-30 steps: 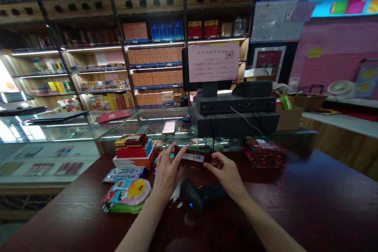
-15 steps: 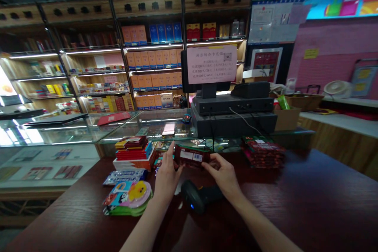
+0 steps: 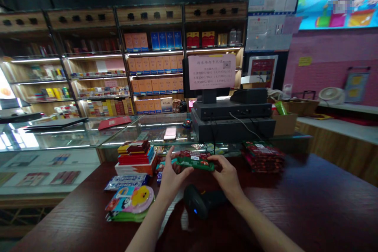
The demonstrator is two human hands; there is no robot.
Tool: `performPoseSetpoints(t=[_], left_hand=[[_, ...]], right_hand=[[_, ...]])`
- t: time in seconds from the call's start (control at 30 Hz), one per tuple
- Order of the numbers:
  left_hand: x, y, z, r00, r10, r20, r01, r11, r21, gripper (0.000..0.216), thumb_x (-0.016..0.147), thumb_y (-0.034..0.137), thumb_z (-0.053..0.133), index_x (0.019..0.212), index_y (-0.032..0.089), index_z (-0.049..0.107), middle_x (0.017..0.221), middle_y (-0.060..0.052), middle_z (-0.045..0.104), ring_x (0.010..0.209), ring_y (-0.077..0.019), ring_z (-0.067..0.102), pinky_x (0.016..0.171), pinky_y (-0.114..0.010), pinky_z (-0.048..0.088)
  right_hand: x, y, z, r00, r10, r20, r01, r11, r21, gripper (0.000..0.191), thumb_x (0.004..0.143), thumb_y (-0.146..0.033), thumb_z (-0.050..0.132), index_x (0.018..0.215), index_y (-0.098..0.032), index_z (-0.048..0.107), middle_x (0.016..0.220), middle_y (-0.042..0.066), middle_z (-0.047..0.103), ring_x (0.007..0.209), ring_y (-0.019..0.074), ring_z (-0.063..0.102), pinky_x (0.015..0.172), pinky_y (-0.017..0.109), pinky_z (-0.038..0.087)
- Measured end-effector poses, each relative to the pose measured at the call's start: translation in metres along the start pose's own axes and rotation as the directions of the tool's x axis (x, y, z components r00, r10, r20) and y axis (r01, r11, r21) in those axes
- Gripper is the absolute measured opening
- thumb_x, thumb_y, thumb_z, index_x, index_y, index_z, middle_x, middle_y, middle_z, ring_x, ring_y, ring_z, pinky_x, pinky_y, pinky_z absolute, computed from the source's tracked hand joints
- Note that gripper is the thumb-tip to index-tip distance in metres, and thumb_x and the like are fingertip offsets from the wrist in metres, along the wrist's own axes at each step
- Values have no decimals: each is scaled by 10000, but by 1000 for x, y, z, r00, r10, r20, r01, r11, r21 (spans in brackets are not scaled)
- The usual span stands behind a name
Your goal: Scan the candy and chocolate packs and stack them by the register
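Between my two hands is a red and green snack packet [image 3: 195, 161], raised over the dark wooden counter. My left hand [image 3: 174, 173] grips its left end, with the thumb along the lower edge. The right end is pinched by my right hand [image 3: 226, 175], thumb below and fingers on top. Under the packet, a black barcode scanner [image 3: 199, 201] with a blue light lies on the counter. Left of my left hand sit a colourful packet with a yellow duck [image 3: 131, 201], a blue and white packet [image 3: 126, 181] and stacked boxes [image 3: 136, 159].
At the right, a pile of red packets [image 3: 261, 157] rests on the counter [image 3: 310, 201]. A glass display case [image 3: 147, 130] runs behind, carrying a till with a monitor [image 3: 232, 116]. Lit shelves [image 3: 155, 75] of boxed goods line the back wall.
The packet has turned in my hands: its barcode side faced me before, and now its green and red printed side shows. Both hands stay on its ends. The view has tilted slightly up.
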State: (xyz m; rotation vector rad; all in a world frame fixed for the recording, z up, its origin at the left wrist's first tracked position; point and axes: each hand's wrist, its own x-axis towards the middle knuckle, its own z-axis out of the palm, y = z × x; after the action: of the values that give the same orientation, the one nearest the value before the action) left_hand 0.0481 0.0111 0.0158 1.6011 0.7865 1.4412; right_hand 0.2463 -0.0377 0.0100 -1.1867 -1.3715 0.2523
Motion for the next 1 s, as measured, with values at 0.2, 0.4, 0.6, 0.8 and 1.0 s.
performPoseSetpoints(t=[0.2,0.4,0.6,0.8,1.0], left_hand=[[3,0,-6,999,38,18,-39,997,66,1009,716,310,768,1521,295,160,1377,-120,528,1067,-219,680,879,-343,581],[1,1,-3,988,151,14,-152,984,97,969,741,296,762,1516,305,180,1414,-113,503,1085,-223,672,902,-359,569],[1,6,6,978,168,126,-187,969,162,921,741,201,749,1511,261,247,1430,-126,521,1163,-244,639,971,-387,537],[10,8,27,913,268,307,-365,873,324,882,779,102,676,1519,275,228,1529,-99,428,1404,-238,429,1163,-413,370],[14,14,69,806,356,473,-575,661,482,850,846,83,594,1528,311,141,1595,-97,317,1468,-227,312,1196,-438,335]], right_hand=[[1,4,-6,981,-132,140,145,986,-84,385,788,-220,658,1170,-266,659,1194,69,656,1125,255,631,1012,426,510],[-1,-3,-18,932,-214,291,277,941,-195,666,818,-198,670,1442,-285,455,1394,87,512,1324,254,494,1150,443,393],[0,-8,-39,915,-269,301,351,899,-262,667,879,-173,597,1493,-300,372,1445,89,465,1366,254,455,1167,445,376],[3,-6,-69,918,-277,285,371,855,-363,692,873,-125,560,1507,-307,349,1464,92,450,1366,260,462,1156,443,400],[7,3,-109,896,-326,303,442,724,-530,735,878,-84,532,1538,-278,273,1455,117,468,1361,277,467,1146,483,413]])
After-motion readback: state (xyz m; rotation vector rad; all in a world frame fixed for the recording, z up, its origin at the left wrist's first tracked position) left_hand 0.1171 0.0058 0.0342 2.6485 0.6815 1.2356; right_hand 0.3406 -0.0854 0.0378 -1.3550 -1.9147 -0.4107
